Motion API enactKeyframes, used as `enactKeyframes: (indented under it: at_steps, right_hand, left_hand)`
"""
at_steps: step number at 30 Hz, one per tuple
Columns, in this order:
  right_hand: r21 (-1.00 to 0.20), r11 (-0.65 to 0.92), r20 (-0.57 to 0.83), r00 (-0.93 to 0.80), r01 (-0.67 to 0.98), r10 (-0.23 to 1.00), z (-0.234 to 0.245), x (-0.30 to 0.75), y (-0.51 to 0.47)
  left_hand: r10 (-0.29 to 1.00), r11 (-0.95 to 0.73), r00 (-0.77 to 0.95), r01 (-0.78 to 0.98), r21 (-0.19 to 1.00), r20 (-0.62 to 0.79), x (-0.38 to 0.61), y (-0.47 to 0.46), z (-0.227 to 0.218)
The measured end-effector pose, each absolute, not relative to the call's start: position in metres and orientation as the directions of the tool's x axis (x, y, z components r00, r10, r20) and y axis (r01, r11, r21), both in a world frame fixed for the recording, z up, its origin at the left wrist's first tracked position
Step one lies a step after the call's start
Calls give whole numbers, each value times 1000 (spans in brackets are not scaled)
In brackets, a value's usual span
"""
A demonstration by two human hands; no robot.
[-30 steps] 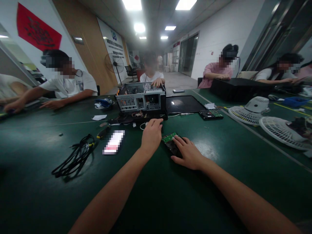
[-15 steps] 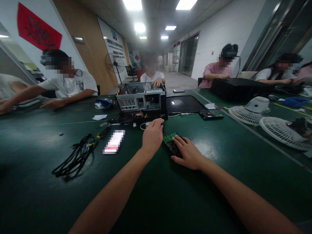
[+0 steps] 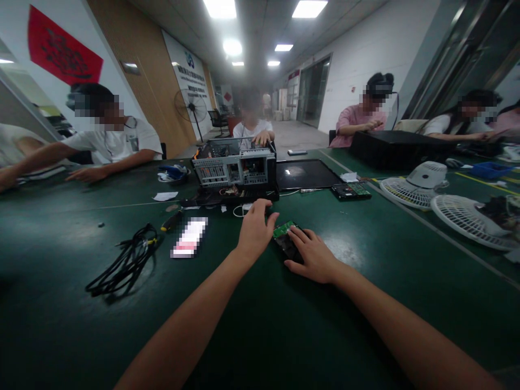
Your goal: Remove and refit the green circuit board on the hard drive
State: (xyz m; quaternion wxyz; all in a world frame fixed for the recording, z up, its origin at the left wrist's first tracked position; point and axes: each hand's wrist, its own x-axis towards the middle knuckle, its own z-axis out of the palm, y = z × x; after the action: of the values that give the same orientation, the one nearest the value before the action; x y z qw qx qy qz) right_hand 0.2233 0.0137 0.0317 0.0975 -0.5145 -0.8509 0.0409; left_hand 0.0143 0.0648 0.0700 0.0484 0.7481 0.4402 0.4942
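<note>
The hard drive point(image 3: 284, 237), green circuit board up, lies on the counter point(image 3: 365, 303) just in front of the open computer case point(image 3: 235, 168). The right hand point(image 3: 311, 255) rests on the drive's end farthest from the case, fingers spread flat over it. The left hand point(image 3: 255, 230) sits just beside the drive, nearer the case, fingers curled. Whether they pinch anything I cannot tell.

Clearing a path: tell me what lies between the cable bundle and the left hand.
Head view: a blurred white-and-pink flat item lies between cable bundle and left hand.
</note>
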Motion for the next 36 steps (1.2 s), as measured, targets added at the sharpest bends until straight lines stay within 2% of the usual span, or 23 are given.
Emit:
enactKeyframes:
  at_steps: [7, 15, 24, 36]
  right_hand:
    - [-166, 465, 129, -448, 870, 884, 29, 224, 14]
    - [-175, 469, 126, -453, 866, 883, 29, 225, 15]
    - [-187, 471, 118, -456, 862, 882, 29, 226, 15]
    - [-180, 468, 119, -453, 865, 884, 28, 226, 15]
  left_hand:
    - [652, -570, 122, 729, 378, 748, 12, 61, 77]
    - [636, -625, 143, 672, 397, 759, 14, 64, 74]
    - [660, -616, 71, 621, 485, 748, 14, 67, 67]
    - [658, -577, 129, 719, 387, 742, 14, 59, 79]
